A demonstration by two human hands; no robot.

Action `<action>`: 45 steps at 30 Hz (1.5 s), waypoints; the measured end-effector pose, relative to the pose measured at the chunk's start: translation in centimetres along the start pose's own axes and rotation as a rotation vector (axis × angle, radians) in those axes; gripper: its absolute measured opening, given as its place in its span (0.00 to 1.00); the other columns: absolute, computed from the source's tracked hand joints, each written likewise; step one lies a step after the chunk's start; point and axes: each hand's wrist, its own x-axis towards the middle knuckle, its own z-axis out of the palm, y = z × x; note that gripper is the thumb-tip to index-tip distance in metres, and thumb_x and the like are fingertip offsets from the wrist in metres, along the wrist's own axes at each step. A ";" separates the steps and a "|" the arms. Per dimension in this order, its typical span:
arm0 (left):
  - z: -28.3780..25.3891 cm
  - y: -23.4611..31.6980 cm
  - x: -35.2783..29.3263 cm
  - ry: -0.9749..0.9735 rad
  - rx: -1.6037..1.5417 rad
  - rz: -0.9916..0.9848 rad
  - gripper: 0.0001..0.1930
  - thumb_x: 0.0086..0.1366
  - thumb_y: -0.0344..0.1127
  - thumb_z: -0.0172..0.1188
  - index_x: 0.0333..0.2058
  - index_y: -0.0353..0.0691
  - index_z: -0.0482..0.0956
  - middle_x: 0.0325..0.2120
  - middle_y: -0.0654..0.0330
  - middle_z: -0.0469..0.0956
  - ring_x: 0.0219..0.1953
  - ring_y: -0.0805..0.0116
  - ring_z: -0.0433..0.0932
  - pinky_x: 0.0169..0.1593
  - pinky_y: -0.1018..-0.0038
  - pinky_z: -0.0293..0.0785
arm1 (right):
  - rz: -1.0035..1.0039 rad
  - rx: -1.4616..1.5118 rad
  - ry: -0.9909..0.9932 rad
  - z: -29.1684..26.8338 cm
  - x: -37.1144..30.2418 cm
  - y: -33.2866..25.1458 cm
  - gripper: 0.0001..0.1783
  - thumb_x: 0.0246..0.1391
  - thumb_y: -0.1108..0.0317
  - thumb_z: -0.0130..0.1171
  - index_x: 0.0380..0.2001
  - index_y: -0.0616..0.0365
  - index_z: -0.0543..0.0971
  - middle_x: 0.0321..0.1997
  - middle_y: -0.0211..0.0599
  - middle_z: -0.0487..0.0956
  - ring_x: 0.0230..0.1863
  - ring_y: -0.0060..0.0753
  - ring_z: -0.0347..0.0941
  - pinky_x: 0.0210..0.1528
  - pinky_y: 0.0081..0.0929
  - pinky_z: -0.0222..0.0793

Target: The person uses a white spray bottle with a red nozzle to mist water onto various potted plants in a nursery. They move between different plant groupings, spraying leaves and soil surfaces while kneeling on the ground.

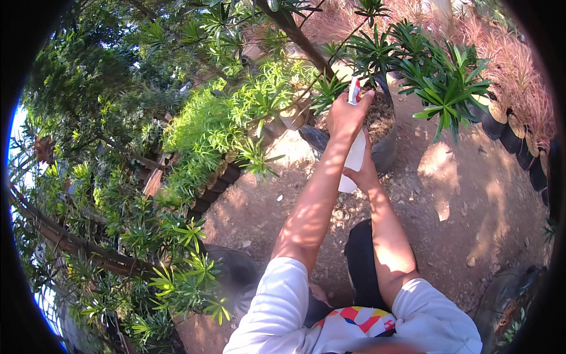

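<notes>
A white spray bottle (355, 154) with a red and white spray head (354, 91) is held out in front of me, tilted away. My left hand (346, 118) wraps round its top just below the head; its fingers are partly hidden. Lower down, my right hand (367, 168) grips the bottle's body from the right side. Just beyond the bottle stands a plant with long narrow dark-green leaves (445, 88), growing on a brown stem (303, 41). Its black grow bag (386, 150) holds dry brown soil, and my hands are above its near edge.
Dense green shrubs (200, 118) fill the left, several in dark bags. Along the right run several black bags (516, 138) with reddish, thin-leaved plants (519, 76). Brown sunlit ground (460, 194) lies between. Another dark bag (230, 265) stands near my left leg.
</notes>
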 end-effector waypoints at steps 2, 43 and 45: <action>-0.1 -0.8 0.1 0.004 0.024 -0.033 0.29 0.54 0.61 0.58 0.39 0.37 0.81 0.33 0.43 0.80 0.42 0.50 0.79 0.46 0.61 0.72 | 0.055 -0.116 0.036 -0.2 -0.3 0.0 0.67 0.33 0.66 0.74 0.68 0.59 0.37 0.67 0.49 0.56 0.68 0.42 0.54 0.67 0.35 0.52; -20.8 -1.4 -11.2 0.262 -0.635 0.133 0.36 0.64 0.62 0.50 0.57 0.37 0.61 0.44 0.50 0.72 0.50 0.62 0.72 0.46 0.64 0.78 | 0.759 1.077 -0.318 11.4 -4.1 -2.3 0.46 0.56 0.31 0.41 0.66 0.55 0.55 0.64 0.40 0.64 0.65 0.39 0.60 0.66 0.43 0.56; -19.7 -2.3 -11.5 0.218 -0.530 0.108 0.34 0.65 0.60 0.50 0.56 0.36 0.61 0.45 0.49 0.71 0.50 0.62 0.72 0.43 0.68 0.80 | 0.854 1.076 -0.209 11.4 -4.6 -1.2 0.40 0.60 0.38 0.42 0.64 0.57 0.59 0.62 0.37 0.67 0.63 0.36 0.62 0.64 0.37 0.58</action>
